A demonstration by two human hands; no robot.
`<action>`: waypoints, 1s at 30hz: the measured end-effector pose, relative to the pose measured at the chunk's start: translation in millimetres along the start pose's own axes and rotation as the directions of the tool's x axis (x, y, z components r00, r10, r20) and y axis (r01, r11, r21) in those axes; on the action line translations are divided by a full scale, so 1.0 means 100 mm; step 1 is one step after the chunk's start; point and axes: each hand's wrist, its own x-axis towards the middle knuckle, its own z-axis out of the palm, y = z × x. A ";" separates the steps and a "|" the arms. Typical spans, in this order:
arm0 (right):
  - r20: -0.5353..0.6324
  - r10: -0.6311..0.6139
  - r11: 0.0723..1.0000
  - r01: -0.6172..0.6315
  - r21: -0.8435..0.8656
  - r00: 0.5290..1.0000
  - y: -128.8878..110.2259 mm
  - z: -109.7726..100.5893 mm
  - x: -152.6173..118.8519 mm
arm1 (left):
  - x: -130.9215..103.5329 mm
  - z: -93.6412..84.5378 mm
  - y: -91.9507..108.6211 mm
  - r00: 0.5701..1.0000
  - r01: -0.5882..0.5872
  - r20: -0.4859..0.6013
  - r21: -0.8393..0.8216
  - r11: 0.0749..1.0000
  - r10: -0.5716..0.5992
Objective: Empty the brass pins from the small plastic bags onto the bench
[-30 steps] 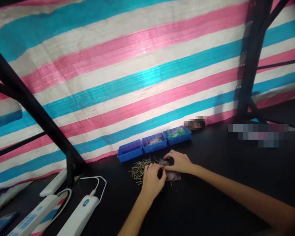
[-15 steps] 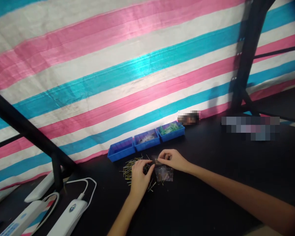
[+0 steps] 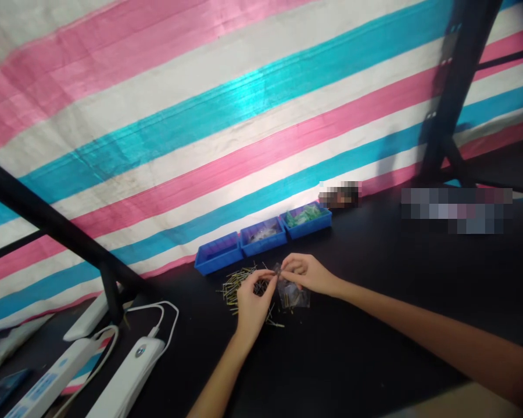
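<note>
My left hand [image 3: 253,299] and my right hand [image 3: 311,274] meet over the table, thumb and fingertips pinched together from both sides on a small clear plastic bag [image 3: 278,269]. What the bag contains is too small to make out. Just below my right fingers, a second clear bag [image 3: 297,296] lies on the black tabletop with a few brass-coloured slim pieces in it. Behind and left of my left hand spreads a loose pile of thin gold and silver metal pins [image 3: 233,285], partly covered by that hand. A few stray pins lie beside my left wrist.
Three blue trays line the back: the left tray [image 3: 218,264] looks bare inside, the middle tray [image 3: 264,248] holds clear bags, the right tray [image 3: 307,231] green ones. At left are a white power strip [image 3: 54,377], a white device [image 3: 128,374] with a cable, and black frame bars [image 3: 65,235].
My left thumb and fingers, apart before, have closed on the small bag. My hands have come together, and the camera view has shifted slightly.
</note>
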 end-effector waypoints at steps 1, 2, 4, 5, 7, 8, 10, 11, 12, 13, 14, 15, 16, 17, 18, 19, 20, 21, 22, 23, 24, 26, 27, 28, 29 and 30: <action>0.011 0.002 1.000 -0.002 0.019 1.000 0.00 0.00 0.00 | 0.00 0.00 0.00 1.000 0.000 0.005 -0.010 1.000 0.000; 0.025 0.002 0.999 -0.002 0.034 1.000 0.00 -0.01 0.00 | 0.00 0.00 0.00 1.000 -0.001 0.009 -0.015 1.000 0.001; 0.054 -0.003 0.999 0.000 0.051 0.999 0.00 -0.01 0.00 | 0.00 0.00 0.00 1.000 -0.006 0.011 -0.009 1.000 0.006; 0.065 -0.005 0.999 0.002 0.053 0.998 -0.01 -0.01 0.00 | 0.00 0.00 0.00 1.000 -0.013 0.005 0.002 1.000 0.013; 0.062 -0.013 1.000 0.011 0.022 0.998 -0.01 -0.01 -0.01 | 0.01 -0.01 0.00 0.999 -0.030 -0.013 0.029 0.999 0.030; 0.049 -0.014 1.000 0.015 -0.011 0.999 -0.01 -0.01 -0.01 | 0.01 -0.02 0.00 0.999 -0.045 -0.023 0.047 0.998 0.046; 0.013 -0.032 0.996 0.033 -0.081 0.999 0.00 -0.02 0.00 | 0.01 -0.02 0.01 0.995 -0.094 -0.035 0.087 0.992 0.097; 0.000 -0.056 0.993 0.056 -0.108 0.998 0.01 -0.02 0.00 | 0.01 -0.03 0.01 0.991 -0.124 -0.035 0.108 0.986 0.129; -0.006 -0.088 0.988 0.087 -0.129 0.996 0.02 -0.03 0.01 | 0.00 -0.03 0.01 0.986 -0.157 -0.031 0.133 0.979 0.162; -0.005 -0.126 0.981 0.124 -0.148 0.992 0.03 -0.04 0.01 | 0.00 -0.03 0.02 0.981 -0.184 -0.024 0.157 0.970 0.190; -0.001 -0.166 0.972 0.163 -0.171 0.986 0.04 -0.04 0.01 | 0.00 -0.04 0.02 0.978 -0.203 -0.015 0.177 0.963 0.208; 0.008 -0.199 0.959 0.196 -0.203 0.980 0.04 -0.04 0.01 | 0.00 -0.04 0.03 0.976 -0.214 -0.005 0.193 0.957 0.219; 0.013 -0.220 0.947 0.217 -0.237 0.975 0.04 -0.04 0.01 | 0.00 -0.04 0.03 0.974 -0.221 0.005 0.204 0.954 0.225; 0.009 -0.228 0.939 0.222 -0.264 0.974 0.03 -0.04 0.01 | 0.00 -0.04 0.03 0.975 -0.221 0.011 0.207 0.953 0.224; -0.003 -0.221 0.936 0.211 -0.283 0.975 0.02 -0.03 0.00 | -0.01 -0.04 0.03 0.976 -0.214 0.010 0.202 0.956 0.216; -0.018 -0.198 0.938 0.184 -0.293 0.980 0.01 -0.02 -0.01 | -0.01 -0.03 0.03 0.979 -0.200 0.003 0.192 0.961 0.204; -0.035 -0.165 0.944 0.148 -0.294 0.986 0.00 -0.01 -0.02 | -0.01 -0.03 0.03 0.982 -0.183 -0.011 0.178 0.967 0.188; -0.046 -0.124 0.953 0.107 -0.284 0.991 -0.01 0.00 -0.02 | -0.01 -0.03 0.02 0.985 -0.163 -0.029 0.163 0.973 0.170; -0.049 -0.085 0.961 0.069 -0.267 0.995 -0.01 0.01 -0.02 | -0.02 -0.02 0.02 0.987 -0.144 -0.049 0.149 0.978 0.152; -0.041 -0.056 0.968 0.044 -0.249 0.998 -0.01 0.01 -0.01 | -0.02 -0.02 0.02 0.988 -0.128 -0.069 0.136 0.982 0.139; -0.033 -0.045 0.973 0.036 -0.229 0.998 -0.01 0.00 0.01 | -0.02 -0.02 0.03 0.988 -0.119 -0.087 0.123 0.985 0.130; -0.043 -0.062 0.977 0.051 -0.207 0.997 -0.01 -0.03 0.08 | -0.03 -0.01 0.03 0.987 -0.110 -0.108 0.104 0.989 0.121; -0.073 -0.079 0.974 0.062 -0.217 0.994 0.00 -0.06 0.14 | -0.03 -0.01 0.04 0.987 -0.108 -0.112 0.099 0.989 0.119; -0.125 -0.103 0.967 0.070 -0.245 0.987 0.00 -0.09 0.21 | -0.03 -0.01 0.04 0.987 -0.107 -0.113 0.098 0.989 0.118; -0.190 -0.128 0.957 0.070 -0.282 0.974 -0.01 -0.12 0.29 | -0.04 0.00 0.05 0.987 -0.106 -0.111 0.102 0.989 0.117; -0.258 -0.152 0.945 0.064 -0.321 0.954 -0.01 -0.16 0.38 | -0.04 0.00 0.05 0.987 -0.106 -0.108 0.109 0.988 0.118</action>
